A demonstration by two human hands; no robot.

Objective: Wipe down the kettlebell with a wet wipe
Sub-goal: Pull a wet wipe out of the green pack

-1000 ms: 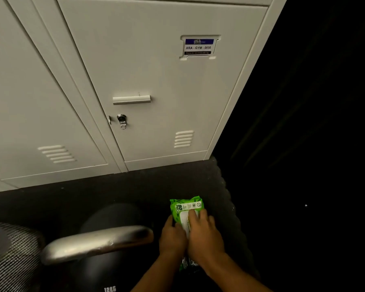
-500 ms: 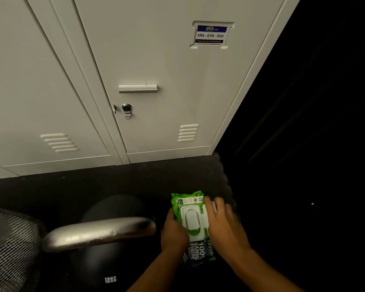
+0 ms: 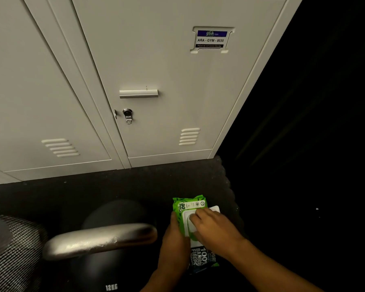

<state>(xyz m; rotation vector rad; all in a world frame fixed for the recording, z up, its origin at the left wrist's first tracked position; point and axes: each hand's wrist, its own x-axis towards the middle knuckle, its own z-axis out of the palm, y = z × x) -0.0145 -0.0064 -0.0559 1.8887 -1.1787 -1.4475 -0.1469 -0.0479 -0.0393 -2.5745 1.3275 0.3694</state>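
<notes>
Pinching at the green plastic wet-wipe pack [image 3: 190,204], our right hand [image 3: 214,228] has flipped its white lid [image 3: 215,208] open toward 2 o'clock; our left hand [image 3: 173,244] still grips the pack's 9 o'clock edge beside the black 12 kg kettlebell [image 3: 105,260].

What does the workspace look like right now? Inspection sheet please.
Surface: dark rubber floor mat.
Job's things: black 12KG kettlebell with a worn silver handle; green wet-wipe pack, white flip lid swung open.
Clutter: black mesh object at the left edge.
Hands: left hand grips the pack's side; right hand with fingers at the opening.
Cables: nothing seen.
Surroundings: pale metal lockers, one tagged ARA - GYM - 0030.
</notes>
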